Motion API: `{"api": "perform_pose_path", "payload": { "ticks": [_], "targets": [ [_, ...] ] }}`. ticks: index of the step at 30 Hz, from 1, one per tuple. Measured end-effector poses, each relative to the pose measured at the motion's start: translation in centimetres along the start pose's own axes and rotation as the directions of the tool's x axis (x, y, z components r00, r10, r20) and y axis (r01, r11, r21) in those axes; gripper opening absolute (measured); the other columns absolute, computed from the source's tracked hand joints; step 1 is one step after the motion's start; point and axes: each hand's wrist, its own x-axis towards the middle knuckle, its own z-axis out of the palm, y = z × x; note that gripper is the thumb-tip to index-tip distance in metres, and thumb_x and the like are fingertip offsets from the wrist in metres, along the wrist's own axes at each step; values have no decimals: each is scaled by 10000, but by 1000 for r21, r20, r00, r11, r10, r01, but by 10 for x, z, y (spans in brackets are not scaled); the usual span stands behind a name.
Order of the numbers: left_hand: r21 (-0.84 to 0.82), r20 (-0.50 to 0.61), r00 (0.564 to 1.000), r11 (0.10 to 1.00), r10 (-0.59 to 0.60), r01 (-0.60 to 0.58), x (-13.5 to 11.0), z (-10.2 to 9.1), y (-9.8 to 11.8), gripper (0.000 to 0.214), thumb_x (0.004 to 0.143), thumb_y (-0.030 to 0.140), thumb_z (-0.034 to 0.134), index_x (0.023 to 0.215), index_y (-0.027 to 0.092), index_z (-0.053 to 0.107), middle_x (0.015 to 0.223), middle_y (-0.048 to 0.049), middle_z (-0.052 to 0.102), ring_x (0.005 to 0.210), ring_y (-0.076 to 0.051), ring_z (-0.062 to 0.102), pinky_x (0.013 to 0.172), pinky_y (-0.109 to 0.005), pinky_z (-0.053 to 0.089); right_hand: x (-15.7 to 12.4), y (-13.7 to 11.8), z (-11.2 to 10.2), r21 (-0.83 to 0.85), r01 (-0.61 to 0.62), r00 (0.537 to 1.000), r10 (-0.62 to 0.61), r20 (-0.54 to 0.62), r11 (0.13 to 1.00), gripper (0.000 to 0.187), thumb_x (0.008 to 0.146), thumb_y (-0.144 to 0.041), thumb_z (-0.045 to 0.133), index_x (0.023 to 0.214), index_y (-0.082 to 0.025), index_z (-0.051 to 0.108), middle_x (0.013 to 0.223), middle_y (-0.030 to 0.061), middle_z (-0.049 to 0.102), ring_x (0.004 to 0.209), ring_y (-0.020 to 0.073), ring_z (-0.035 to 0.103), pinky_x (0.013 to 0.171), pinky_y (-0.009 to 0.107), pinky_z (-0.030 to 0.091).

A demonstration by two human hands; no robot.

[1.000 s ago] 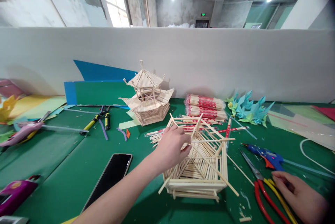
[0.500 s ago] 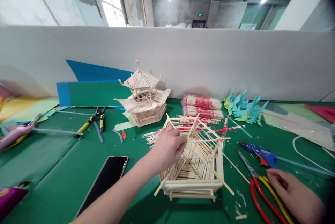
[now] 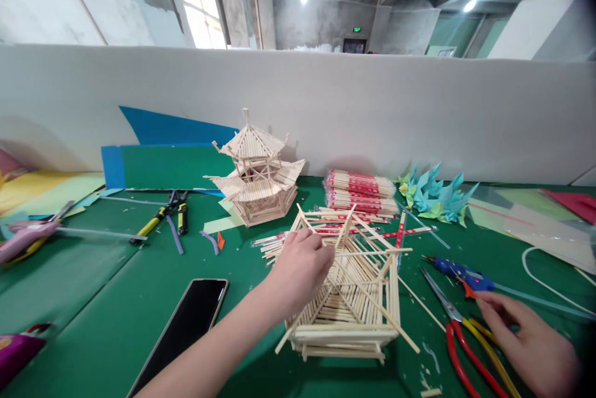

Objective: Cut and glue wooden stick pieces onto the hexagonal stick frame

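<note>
A six-sided frame of thin wooden sticks (image 3: 344, 333) stands on the table before me, its top beams crossing at the corners. Over its left side, my left hand (image 3: 302, 267) is closed on a wooden stick (image 3: 372, 253) that runs rightward along the top. The fingertips hide that stick's left end. At the right, my right hand (image 3: 526, 336) has its thumb and finger closed at the orange trigger of a blue glue gun (image 3: 472, 277), which lies on the table with a glue stick in its back. Scissors with red and yellow handles (image 3: 459, 330) lie beside that hand.
Behind the frame stand a finished stick pagoda (image 3: 258, 168), wrapped stick bundles (image 3: 358, 190) and blue folded-paper pieces (image 3: 435, 196). A phone (image 3: 186, 323) lies left of the frame. Pliers (image 3: 174, 212) and a pink glue gun (image 3: 25, 239) lie farther left.
My right hand has moved up and slightly left from beside the scissor handles to the glue gun's trigger. My left hand stays at the frame's top with little change.
</note>
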Motion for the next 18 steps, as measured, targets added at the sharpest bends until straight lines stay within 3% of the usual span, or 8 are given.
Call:
{"api": "perform_pose_path", "payload": {
  "ticks": [5, 10, 14, 18],
  "targets": [
    [-83, -161, 984, 995, -73, 60, -12, -3, -10, 257, 837, 118, 418, 977, 196, 619, 860, -69, 640, 834, -222, 516, 708, -356, 412, -2, -70, -14, 250, -25, 999, 13, 49, 968, 445, 691, -607, 481, 899, -252, 649, 980, 50, 680, 831, 249, 632, 757, 355, 480],
    [-196, -368, 883, 952, -293, 235, -32, -7, -38, 248, 868, 169, 393, 941, 168, 630, 899, -88, 632, 856, -211, 550, 762, -361, 437, -5, -113, -8, 530, -24, 996, -26, 88, 848, 382, 706, -517, 568, 935, -223, 651, 939, 45, 675, 847, 206, 606, 751, 279, 469],
    [-252, -375, 853, 925, -363, 283, -44, -2, -53, 239, 862, 266, 449, 889, 161, 662, 861, -80, 634, 854, -215, 567, 759, -350, 453, -6, -132, 2, 628, -40, 990, -54, 129, 778, 370, 709, -508, 585, 919, -208, 641, 839, 37, 659, 745, 178, 603, 658, 241, 489],
    [-265, -301, 881, 919, -366, 292, -46, 3, -57, 253, 851, 303, 471, 914, 178, 681, 890, -77, 630, 872, -221, 574, 765, -359, 458, -9, -142, 9, 682, -67, 981, -75, 177, 728, 365, 704, -509, 604, 896, -200, 630, 820, 38, 650, 759, 182, 608, 674, 239, 499]
  ]
}}
